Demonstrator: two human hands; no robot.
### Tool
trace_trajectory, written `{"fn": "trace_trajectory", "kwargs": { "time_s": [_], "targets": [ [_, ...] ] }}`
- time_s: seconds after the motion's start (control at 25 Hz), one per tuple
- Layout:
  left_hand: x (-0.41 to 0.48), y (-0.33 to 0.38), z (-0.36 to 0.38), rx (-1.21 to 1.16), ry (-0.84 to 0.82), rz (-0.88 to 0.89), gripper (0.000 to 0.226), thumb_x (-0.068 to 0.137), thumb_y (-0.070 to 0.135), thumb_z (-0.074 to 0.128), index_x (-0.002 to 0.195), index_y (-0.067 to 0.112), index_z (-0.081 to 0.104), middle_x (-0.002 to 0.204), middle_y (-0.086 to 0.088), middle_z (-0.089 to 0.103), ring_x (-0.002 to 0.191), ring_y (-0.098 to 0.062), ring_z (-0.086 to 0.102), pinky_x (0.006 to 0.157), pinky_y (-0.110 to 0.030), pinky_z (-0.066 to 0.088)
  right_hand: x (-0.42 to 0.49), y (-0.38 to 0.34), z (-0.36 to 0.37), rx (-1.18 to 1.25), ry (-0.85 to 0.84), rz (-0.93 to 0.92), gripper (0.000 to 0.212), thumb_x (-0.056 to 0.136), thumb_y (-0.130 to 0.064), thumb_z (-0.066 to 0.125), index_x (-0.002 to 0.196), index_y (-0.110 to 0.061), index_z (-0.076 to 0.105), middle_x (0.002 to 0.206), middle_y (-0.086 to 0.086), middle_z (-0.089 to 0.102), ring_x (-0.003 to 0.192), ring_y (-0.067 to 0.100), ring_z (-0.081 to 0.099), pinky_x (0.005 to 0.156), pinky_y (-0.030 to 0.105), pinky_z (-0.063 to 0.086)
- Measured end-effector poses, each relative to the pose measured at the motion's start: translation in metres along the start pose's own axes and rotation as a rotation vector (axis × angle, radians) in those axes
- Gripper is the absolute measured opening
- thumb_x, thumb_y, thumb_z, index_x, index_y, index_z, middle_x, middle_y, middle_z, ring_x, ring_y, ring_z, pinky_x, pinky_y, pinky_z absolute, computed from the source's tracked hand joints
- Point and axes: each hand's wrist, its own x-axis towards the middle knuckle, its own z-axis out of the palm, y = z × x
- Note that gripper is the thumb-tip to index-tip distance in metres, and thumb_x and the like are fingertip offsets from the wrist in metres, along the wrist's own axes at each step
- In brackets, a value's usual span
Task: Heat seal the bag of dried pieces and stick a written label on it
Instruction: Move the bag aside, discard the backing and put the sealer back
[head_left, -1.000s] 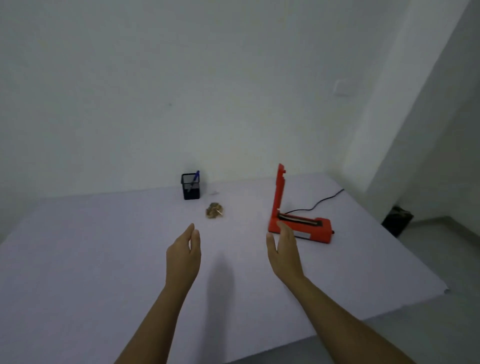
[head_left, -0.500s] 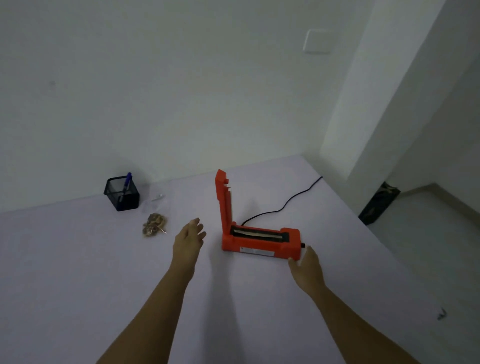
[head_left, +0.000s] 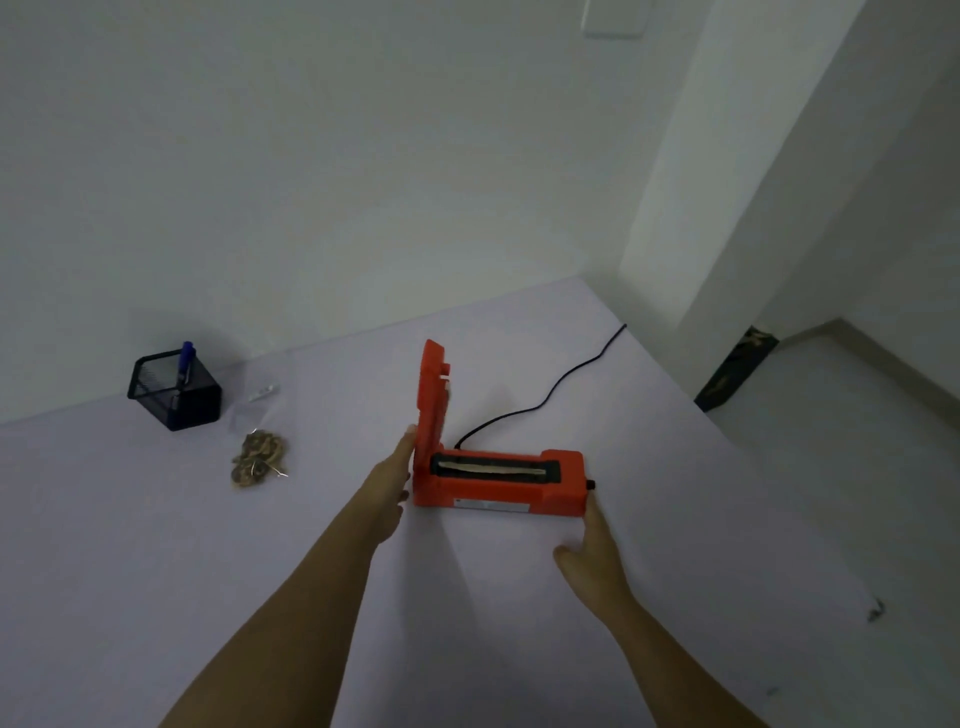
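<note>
An orange heat sealer (head_left: 498, 480) stands on the white table (head_left: 156, 571) with its lid raised upright at the left end. My left hand (head_left: 392, 483) lies flat against the sealer's left end, fingers extended. My right hand (head_left: 592, 545) touches the sealer's right end near a small black knob. Neither hand wraps around it. A clear bag of brown dried pieces (head_left: 260, 454) lies on the table to the left, apart from both hands.
A black mesh pen holder (head_left: 174, 389) with a blue pen (head_left: 184, 361) stands at the back left by the wall. The sealer's black cord (head_left: 550, 389) runs back right off the table. The table's right edge drops to the floor, where a dark object (head_left: 737, 369) stands.
My view turned right and closer to the sealer. Both hands moved forward from mid-air to the two ends of the sealer.
</note>
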Motion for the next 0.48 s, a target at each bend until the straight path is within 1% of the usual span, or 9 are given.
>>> {"fn": "trace_trajectory", "kwargs": {
  "time_s": [0.08, 0.2, 0.24, 0.28, 0.32, 0.36, 0.4, 0.44, 0.48],
  "targets": [
    [0.001, -0.002, 0.006, 0.074, -0.012, 0.026, 0.077, 0.085, 0.068, 0.038, 0.135, 0.011, 0.043, 0.142, -0.011, 0.04, 0.13, -0.031, 0.037, 0.107, -0.043, 0.026, 0.001, 0.002, -0.001, 0.01, -0.02, 0.021, 0.092, 0.073, 0.013, 0.05, 0.146, -0.029, 0.013, 0.124, -0.001, 0.045, 0.091, 0.02, 0.058, 0.069, 0.025, 0.05],
    [0.008, -0.008, 0.013, 0.224, 0.063, 0.073, 0.106, 0.057, 0.086, 0.048, 0.131, 0.01, 0.048, 0.134, -0.011, 0.051, 0.115, -0.028, 0.05, 0.098, -0.04, 0.039, 0.008, 0.003, -0.003, 0.053, -0.058, 0.069, 0.094, 0.074, 0.015, 0.047, 0.146, -0.032, 0.01, 0.118, -0.002, 0.048, 0.074, 0.015, 0.056, 0.057, 0.02, 0.047],
    [0.011, -0.009, 0.015, 0.237, 0.09, 0.086, 0.107, 0.055, 0.085, 0.051, 0.13, 0.009, 0.049, 0.131, -0.011, 0.053, 0.11, -0.026, 0.052, 0.094, -0.039, 0.042, 0.012, 0.003, -0.005, 0.07, -0.074, 0.076, 0.094, 0.075, 0.015, 0.047, 0.146, -0.034, 0.009, 0.119, -0.001, 0.048, 0.073, 0.014, 0.056, 0.057, 0.02, 0.048],
    [0.013, -0.01, 0.018, 0.231, 0.125, 0.094, 0.099, 0.061, 0.08, 0.056, 0.129, 0.008, 0.049, 0.129, -0.011, 0.054, 0.105, -0.024, 0.052, 0.09, -0.036, 0.043, 0.018, 0.002, -0.006, 0.09, -0.09, 0.077, 0.096, 0.075, 0.015, 0.049, 0.145, -0.035, 0.008, 0.123, -0.001, 0.047, 0.075, 0.014, 0.056, 0.06, 0.021, 0.049],
    [0.017, -0.01, 0.019, 0.229, 0.168, 0.097, 0.089, 0.068, 0.072, 0.059, 0.127, 0.006, 0.049, 0.127, -0.012, 0.054, 0.101, -0.023, 0.051, 0.086, -0.033, 0.042, 0.025, -0.001, -0.007, 0.115, -0.112, 0.073, 0.097, 0.074, 0.011, 0.054, 0.145, -0.036, 0.007, 0.13, -0.003, 0.044, 0.085, 0.014, 0.058, 0.068, 0.023, 0.05],
    [0.021, -0.01, 0.021, 0.232, 0.216, 0.093, 0.081, 0.073, 0.065, 0.061, 0.126, 0.005, 0.05, 0.125, -0.013, 0.055, 0.097, -0.022, 0.05, 0.083, -0.032, 0.042, 0.031, -0.005, -0.007, 0.142, -0.136, 0.051, 0.099, 0.072, 0.002, 0.062, 0.145, -0.037, 0.007, 0.136, -0.006, 0.039, 0.101, 0.014, 0.056, 0.082, 0.026, 0.048],
    [0.027, -0.011, 0.022, 0.24, 0.266, 0.092, 0.077, 0.075, 0.062, 0.062, 0.125, 0.005, 0.05, 0.124, -0.013, 0.055, 0.096, -0.022, 0.049, 0.083, -0.032, 0.042, 0.037, -0.011, -0.007, 0.169, -0.164, 0.026, 0.102, 0.069, -0.013, 0.07, 0.146, -0.039, 0.008, 0.142, -0.01, 0.034, 0.119, 0.013, 0.046, 0.096, 0.029, 0.041],
    [0.033, -0.009, 0.022, 0.238, 0.313, 0.091, 0.076, 0.075, 0.06, 0.063, 0.125, 0.004, 0.049, 0.124, -0.014, 0.055, 0.095, -0.023, 0.049, 0.083, -0.033, 0.042, 0.045, -0.017, -0.005, 0.197, -0.192, 0.002, 0.105, 0.065, -0.031, 0.075, 0.146, -0.039, 0.007, 0.145, -0.014, 0.029, 0.13, 0.009, 0.034, 0.104, 0.031, 0.032],
    [0.04, -0.006, 0.023, 0.23, 0.353, 0.095, 0.077, 0.075, 0.06, 0.063, 0.124, 0.004, 0.049, 0.123, -0.015, 0.055, 0.094, -0.023, 0.048, 0.083, -0.035, 0.042, 0.055, -0.023, -0.002, 0.216, -0.216, -0.012, 0.11, 0.06, -0.046, 0.075, 0.146, -0.039, 0.006, 0.148, -0.015, 0.025, 0.135, 0.007, 0.025, 0.108, 0.032, 0.025]
  ]
}}
